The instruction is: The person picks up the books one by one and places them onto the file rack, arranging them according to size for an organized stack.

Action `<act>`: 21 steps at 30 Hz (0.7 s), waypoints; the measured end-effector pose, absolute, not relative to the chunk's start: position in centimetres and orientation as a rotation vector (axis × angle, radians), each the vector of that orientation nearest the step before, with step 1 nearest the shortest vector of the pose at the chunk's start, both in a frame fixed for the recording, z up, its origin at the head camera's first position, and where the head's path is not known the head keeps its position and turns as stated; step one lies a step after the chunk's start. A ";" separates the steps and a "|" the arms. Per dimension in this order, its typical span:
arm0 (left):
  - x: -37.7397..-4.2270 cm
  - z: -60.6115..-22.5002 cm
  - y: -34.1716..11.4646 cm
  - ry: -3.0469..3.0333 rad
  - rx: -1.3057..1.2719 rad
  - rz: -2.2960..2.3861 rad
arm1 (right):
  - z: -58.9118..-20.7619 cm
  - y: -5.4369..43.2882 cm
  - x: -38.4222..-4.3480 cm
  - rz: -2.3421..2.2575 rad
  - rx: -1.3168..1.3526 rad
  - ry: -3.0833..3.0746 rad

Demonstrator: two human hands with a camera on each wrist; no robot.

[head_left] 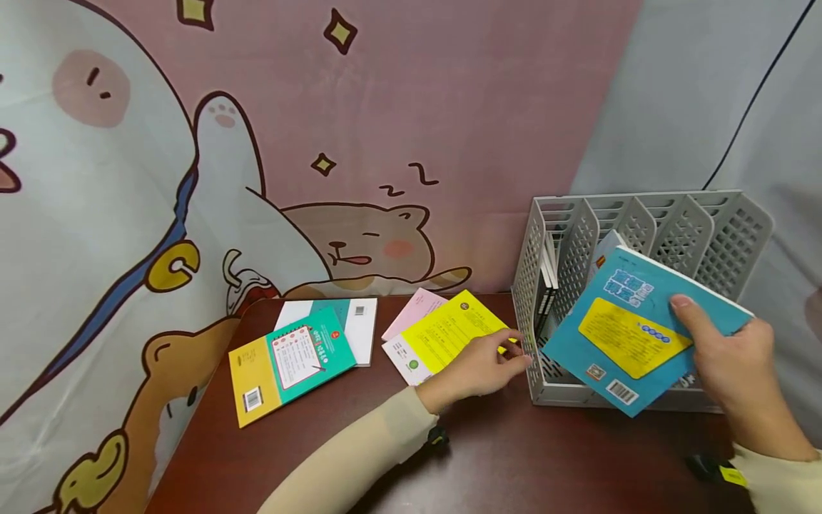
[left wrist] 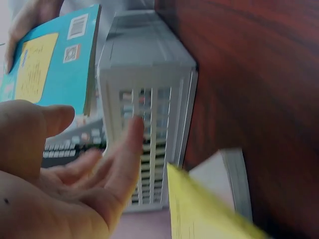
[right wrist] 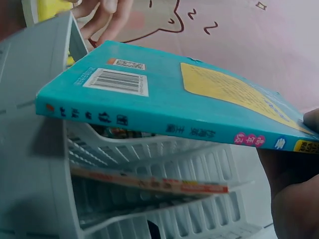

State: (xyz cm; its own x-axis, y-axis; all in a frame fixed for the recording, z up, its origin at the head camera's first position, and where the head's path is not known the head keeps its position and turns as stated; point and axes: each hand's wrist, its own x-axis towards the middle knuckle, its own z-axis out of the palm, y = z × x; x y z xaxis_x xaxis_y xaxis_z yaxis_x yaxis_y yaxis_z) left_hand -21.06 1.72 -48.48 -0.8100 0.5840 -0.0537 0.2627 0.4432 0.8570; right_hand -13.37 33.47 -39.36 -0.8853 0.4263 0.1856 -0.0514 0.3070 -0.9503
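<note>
My right hand (head_left: 738,364) grips a blue book (head_left: 616,285) by its upper edge, thumb on the cover with the yellow panel. The book is tilted over the front of a grey file organizer (head_left: 629,396); its spine and barcode show in the right wrist view. My left hand (head_left: 478,365) has loosely bent fingers and holds nothing. It is beside the organizer's left wall, above a yellow booklet (head_left: 443,328). In the left wrist view, the left fingers (left wrist: 127,169) are in front of the slotted side wall.
Several books stand in the organizer's slots, among them a thin one with a red-lettered spine (right wrist: 199,186). On the brown table (head_left: 321,457) lie a pink booklet (head_left: 411,312), a green-and-yellow book (head_left: 260,364) and a white-and-blue book (head_left: 362,332). A cartoon-printed cloth (head_left: 481,143) hangs behind.
</note>
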 end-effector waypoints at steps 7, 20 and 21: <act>-20.6 -49.2 4.0 2.468 0.728 1.145 | -39.0 34.4 -13.0 1.411 -0.353 -2.233; -20.1 -50.0 4.6 2.487 0.781 1.067 | -37.0 34.9 -13.1 1.288 -0.580 -2.237; -20.1 -50.0 4.6 2.485 0.780 1.067 | -36.8 34.8 -13.2 1.278 -0.580 -2.225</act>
State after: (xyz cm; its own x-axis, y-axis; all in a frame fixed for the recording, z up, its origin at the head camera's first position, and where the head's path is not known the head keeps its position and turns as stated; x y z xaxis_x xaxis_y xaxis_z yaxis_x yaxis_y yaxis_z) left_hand -20.12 4.62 -50.02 -0.7978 0.5977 -0.0788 0.3545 0.5708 0.7406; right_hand -13.20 34.77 -36.84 -0.7815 0.5865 0.2127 0.1119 0.4672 -0.8771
